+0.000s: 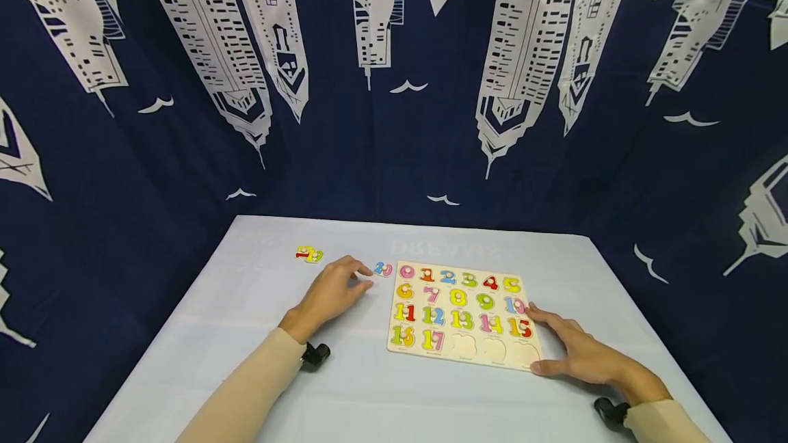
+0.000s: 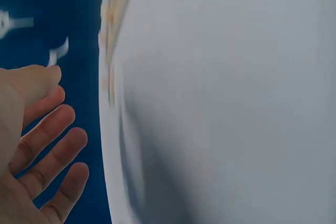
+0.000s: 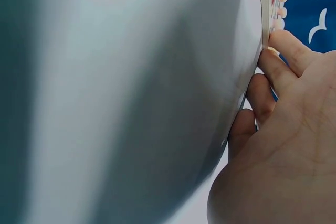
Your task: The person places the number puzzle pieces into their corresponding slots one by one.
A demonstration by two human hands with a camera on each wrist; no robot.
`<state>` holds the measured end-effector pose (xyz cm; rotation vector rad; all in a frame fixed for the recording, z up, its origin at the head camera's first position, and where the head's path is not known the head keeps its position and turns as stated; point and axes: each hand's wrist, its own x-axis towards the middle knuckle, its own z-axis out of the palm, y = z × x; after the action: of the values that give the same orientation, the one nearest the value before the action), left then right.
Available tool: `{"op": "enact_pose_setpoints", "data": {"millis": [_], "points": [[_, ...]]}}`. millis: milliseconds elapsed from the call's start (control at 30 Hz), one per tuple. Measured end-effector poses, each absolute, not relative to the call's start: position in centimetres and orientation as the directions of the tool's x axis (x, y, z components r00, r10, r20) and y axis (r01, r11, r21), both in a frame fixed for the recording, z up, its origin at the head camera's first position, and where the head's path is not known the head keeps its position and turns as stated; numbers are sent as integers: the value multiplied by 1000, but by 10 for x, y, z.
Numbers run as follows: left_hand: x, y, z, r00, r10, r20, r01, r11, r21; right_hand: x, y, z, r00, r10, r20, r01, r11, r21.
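A wooden number puzzle board [image 1: 452, 355] lies on the table, with coloured number pieces from 0 to 17 in its recesses and three bare recesses in the bottom row. Just left of its upper corner lies a loose blue and pink 20 piece [image 1: 383, 271]. My left hand [image 1: 332, 292] hovers beside that piece, fingertips close to it; the left wrist view shows its fingers loosely bent with nothing between them. Spread along the board's right edge, my right hand [image 1: 581, 354] touches it with the index finger near the 10 and the thumb at the lower corner.
Overlapping number pieces [image 1: 310, 254], red, yellow and green, lie farther left toward the back of the white table [image 1: 345, 395]. A dark blue curtain [image 1: 369, 156] printed with white buildings hangs behind the table. Each wrist wears a small black camera [image 1: 315, 357].
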<state>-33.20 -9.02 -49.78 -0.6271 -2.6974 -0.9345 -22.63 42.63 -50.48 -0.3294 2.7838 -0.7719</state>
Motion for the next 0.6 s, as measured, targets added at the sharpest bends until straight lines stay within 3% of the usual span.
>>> {"op": "enact_pose_setpoints", "data": {"millis": [200,367,600], "points": [[-356,-142,-501,-927,160,338,329,778,535,-226,426,-506,-946,-273,-174,-146,839,-523],[-368,-172,-505,-961,54,271,198,821,536,-226,426,-506,-946,-274,-174,-144,834,-533],[-375,-193,-509,-989,49,142,110,880,462,-227,426,-507,-946,-267,-182,-135,839,-527]]}}
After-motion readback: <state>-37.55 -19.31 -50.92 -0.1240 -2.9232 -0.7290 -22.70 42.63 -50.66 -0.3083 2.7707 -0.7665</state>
